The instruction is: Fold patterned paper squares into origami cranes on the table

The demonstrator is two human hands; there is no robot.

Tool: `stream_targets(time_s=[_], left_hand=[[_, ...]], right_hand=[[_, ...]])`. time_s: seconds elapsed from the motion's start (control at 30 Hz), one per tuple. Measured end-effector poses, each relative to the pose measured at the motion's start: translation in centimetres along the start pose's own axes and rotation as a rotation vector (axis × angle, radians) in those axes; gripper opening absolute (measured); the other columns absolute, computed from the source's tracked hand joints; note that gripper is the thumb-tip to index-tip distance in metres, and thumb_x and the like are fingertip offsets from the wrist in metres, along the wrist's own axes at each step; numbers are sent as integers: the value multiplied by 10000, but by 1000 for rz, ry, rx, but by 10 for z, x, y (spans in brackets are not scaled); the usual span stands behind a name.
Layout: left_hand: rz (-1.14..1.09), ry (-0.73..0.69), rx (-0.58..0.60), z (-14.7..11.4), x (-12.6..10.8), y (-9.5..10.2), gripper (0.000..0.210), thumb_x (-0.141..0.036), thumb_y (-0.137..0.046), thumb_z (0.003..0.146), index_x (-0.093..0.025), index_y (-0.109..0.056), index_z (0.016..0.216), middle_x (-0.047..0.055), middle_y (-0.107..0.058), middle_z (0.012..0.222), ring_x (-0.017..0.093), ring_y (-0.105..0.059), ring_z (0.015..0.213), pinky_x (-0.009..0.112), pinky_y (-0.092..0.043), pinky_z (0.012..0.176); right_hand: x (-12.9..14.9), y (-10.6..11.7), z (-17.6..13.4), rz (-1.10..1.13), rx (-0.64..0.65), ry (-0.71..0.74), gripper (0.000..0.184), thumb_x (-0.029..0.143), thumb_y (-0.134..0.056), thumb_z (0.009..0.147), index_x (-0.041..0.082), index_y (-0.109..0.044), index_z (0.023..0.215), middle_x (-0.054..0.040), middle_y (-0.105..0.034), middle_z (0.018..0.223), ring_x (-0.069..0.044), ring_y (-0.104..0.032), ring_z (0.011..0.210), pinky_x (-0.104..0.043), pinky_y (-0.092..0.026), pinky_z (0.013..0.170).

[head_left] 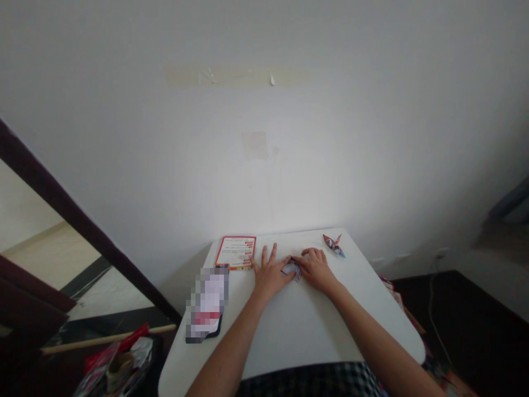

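Observation:
A small piece of folded paper (292,269), greyish with dark edges, lies on the white table (289,336) between my two hands. My left hand (269,274) holds its left side with thumb and index finger, while the other fingers spread out flat toward the wall. On the paper's right side, my right hand (318,270) pinches the upper edge with bent fingers. Part of the paper is hidden under the fingertips. Toward the back right corner sits a folded paper crane (334,245) in red and blue print, apart from my right hand.
A red-bordered printed sheet (235,252) lies at the back left, close to my left fingertips. Nearer me is a phone (209,303) with a blurred screen. The wall (264,182) stands behind the table. A bin with bags (124,364) is on the floor at left.

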State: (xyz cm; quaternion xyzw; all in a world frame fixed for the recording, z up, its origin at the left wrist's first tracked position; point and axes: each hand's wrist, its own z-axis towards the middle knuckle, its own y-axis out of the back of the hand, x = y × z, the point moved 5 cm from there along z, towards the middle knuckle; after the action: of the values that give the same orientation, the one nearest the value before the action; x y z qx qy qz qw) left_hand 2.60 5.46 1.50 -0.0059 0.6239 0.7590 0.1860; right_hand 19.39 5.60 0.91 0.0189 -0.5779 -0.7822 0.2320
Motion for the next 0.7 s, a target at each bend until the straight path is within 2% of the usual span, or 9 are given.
stream_targets(time_s=[0.2,0.37,0.53,0.7], left_hand=[[-4,33,-8,1,1,1,589,-700,-600,720,-545,-543,1285,-38,-231,1617,441,-92,1472,774,66,1060],[-6,45,-16,1,1,0,576,-709,-601,717,-551,-555,1269,-35,-232,1616,450,-89,1470,783,71,1051],[-20,46,-12,1,3,-1,573,-740,-565,726,-561,-547,1269,-30,-225,1619,445,-91,1471,784,85,1043],[-24,51,-3,1,5,-3,591,-740,-584,708,-571,-537,1272,-34,-228,1618,440,-84,1474,782,84,1044]], right_hand=[[0,6,-1,-10,-28,-39,363,315,-590,886,430,-630,1228,-76,-548,1179,-283,-409,1188,-554,-206,1097],[-5,15,-2,-3,-99,-84,167,419,-660,848,317,-758,936,-82,-576,1056,-280,-450,1131,-558,-227,1089],[-15,17,-3,-8,-167,-113,268,505,-708,791,251,-740,709,-74,-585,937,-275,-483,1064,-572,-231,1093],[-15,16,-4,-9,-179,-96,262,486,-688,813,244,-717,717,-65,-597,936,-264,-498,1051,-579,-206,1112]])
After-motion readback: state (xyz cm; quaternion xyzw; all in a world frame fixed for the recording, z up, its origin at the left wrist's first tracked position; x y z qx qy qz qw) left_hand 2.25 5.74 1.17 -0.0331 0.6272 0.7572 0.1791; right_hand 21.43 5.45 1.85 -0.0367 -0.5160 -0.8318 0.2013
